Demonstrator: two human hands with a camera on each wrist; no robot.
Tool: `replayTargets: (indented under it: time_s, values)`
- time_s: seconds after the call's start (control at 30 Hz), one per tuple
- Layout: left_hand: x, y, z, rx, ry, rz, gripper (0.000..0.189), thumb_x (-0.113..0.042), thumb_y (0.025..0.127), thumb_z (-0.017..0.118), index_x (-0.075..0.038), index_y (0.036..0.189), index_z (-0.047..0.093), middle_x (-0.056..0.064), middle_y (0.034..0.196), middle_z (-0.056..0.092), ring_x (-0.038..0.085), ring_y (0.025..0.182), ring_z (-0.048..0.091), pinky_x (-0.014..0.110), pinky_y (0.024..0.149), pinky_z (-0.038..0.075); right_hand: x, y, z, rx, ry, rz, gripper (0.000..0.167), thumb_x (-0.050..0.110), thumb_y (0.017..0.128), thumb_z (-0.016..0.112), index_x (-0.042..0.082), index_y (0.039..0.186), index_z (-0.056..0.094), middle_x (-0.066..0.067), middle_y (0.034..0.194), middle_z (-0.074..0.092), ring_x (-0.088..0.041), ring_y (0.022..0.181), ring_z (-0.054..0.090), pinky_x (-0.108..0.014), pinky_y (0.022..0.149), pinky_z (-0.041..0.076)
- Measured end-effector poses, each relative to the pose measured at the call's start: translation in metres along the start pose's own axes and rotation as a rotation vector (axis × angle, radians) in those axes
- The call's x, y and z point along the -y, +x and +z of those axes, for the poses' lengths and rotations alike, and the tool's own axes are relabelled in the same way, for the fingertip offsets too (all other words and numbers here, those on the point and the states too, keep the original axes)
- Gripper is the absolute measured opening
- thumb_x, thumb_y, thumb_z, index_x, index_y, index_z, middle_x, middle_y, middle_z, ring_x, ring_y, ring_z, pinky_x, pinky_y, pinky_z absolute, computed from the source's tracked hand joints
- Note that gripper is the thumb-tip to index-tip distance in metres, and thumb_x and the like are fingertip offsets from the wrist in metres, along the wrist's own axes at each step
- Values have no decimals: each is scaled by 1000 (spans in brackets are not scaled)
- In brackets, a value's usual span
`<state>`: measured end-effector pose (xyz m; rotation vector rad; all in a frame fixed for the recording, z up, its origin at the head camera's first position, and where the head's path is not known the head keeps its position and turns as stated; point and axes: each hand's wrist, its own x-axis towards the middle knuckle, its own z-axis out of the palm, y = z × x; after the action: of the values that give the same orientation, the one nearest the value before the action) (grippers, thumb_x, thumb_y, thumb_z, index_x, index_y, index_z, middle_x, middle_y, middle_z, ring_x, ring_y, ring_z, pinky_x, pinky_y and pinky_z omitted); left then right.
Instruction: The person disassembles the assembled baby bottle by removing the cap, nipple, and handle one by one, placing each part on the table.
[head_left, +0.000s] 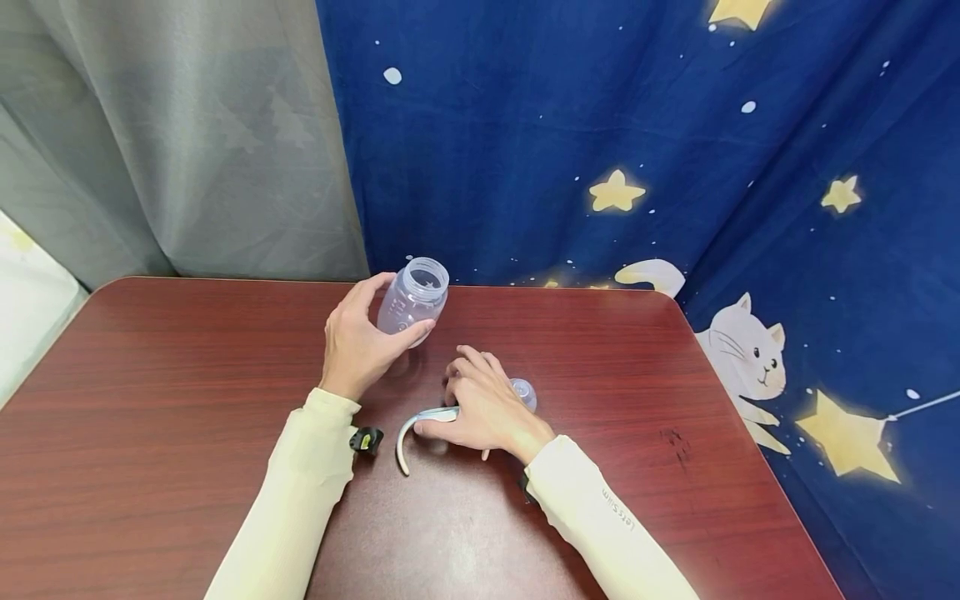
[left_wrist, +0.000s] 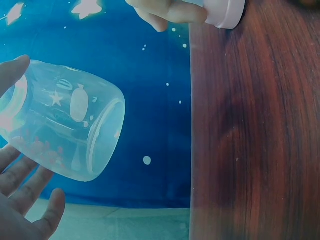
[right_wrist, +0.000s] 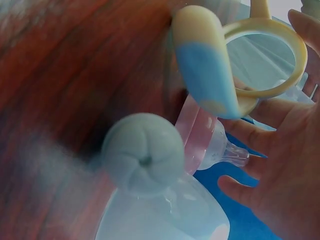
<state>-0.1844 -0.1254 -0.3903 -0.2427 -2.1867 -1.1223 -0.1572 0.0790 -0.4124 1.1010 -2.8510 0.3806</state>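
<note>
My left hand [head_left: 363,337] grips a clear baby bottle [head_left: 415,304], held tilted above the table with its threaded mouth uncovered; fish and star prints show on its side in the left wrist view. My right hand [head_left: 483,404] is low over the table, its thumb and fingers about the ring of a cream-and-blue bottle handle [right_wrist: 207,62]. One curved handle arm sticks out to the left in the head view. Behind the ring, near the fingers, is a pink collar with a clear nipple [right_wrist: 232,154]. How firmly the right fingers press the ring is partly hidden.
A clear dome-shaped cover [head_left: 523,393] is on the table beside the right hand. A pale round ball with creases [right_wrist: 142,155] appears close to the right wrist camera. The brown table [head_left: 187,417] ends at a blue star-patterned curtain [head_left: 525,150] and a grey curtain [head_left: 225,167].
</note>
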Motion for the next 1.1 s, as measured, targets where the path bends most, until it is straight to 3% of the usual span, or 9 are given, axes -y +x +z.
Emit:
replayTargets:
  time_s: [0.1, 0.23, 0.33, 0.43, 0.53, 0.63, 0.8, 1.1]
  values:
    - [1, 0, 0, 9, -10, 6, 75, -38, 66, 92, -11, 129, 62, 7, 119, 67, 23, 106, 63, 48, 85, 49, 0, 1, -2, -36, 42, 20, 54, 69, 83, 60, 17, 75, 71, 2, 104, 60, -30, 137, 37, -45, 110, 28]
    - [3, -1, 0, 42, -61, 0, 74, -35, 66, 93, -10, 128, 62, 7, 117, 68, 21, 103, 64, 45, 84, 50, -3, 4, -7, -171, 110, 66, 52, 62, 91, 55, 14, 84, 72, -1, 108, 61, -27, 135, 39, -46, 109, 30]
    - [5, -2, 0, 96, -137, -23, 72, -31, 67, 93, -10, 129, 62, 5, 117, 68, 19, 101, 65, 42, 85, 52, -7, 8, -14, -298, 153, 112, 44, 53, 95, 56, 11, 100, 70, -4, 110, 64, -24, 127, 46, -45, 104, 34]
    - [7, -2, 0, 160, -212, -52, 69, -26, 70, 92, -11, 130, 61, 3, 118, 69, 19, 103, 67, 42, 89, 53, -9, 12, -21, -370, 209, 170, 45, 48, 95, 58, 11, 121, 63, -5, 115, 65, -21, 121, 50, -43, 101, 36]
    - [8, -2, -2, 212, -260, -78, 69, -22, 71, 91, -10, 131, 60, 5, 121, 68, 22, 109, 67, 43, 95, 51, -9, 16, -26, -373, 271, 215, 54, 47, 96, 58, 12, 137, 53, -6, 125, 63, -21, 123, 52, -42, 104, 36]
    - [10, -2, -4, 257, -302, -98, 70, -17, 71, 90, -6, 133, 58, 10, 125, 65, 27, 112, 66, 46, 98, 49, -8, 20, -29, -349, 309, 223, 56, 45, 98, 56, 14, 144, 49, -4, 133, 60, -21, 127, 51, -43, 106, 35]
    - [14, -3, -6, 334, -320, -130, 71, -15, 74, 88, -4, 136, 55, 13, 129, 63, 31, 115, 65, 48, 100, 47, -4, 25, -30, -316, 300, 213, 52, 42, 99, 55, 15, 143, 51, -2, 140, 57, -19, 132, 47, -42, 107, 35]
    - [19, -5, -10, 486, -263, -206, 68, -13, 77, 84, -3, 134, 49, 16, 129, 59, 33, 119, 62, 47, 101, 46, -2, 28, -25, -275, 200, 186, 51, 39, 95, 63, 8, 136, 56, -7, 128, 61, -22, 128, 48, -45, 102, 38]
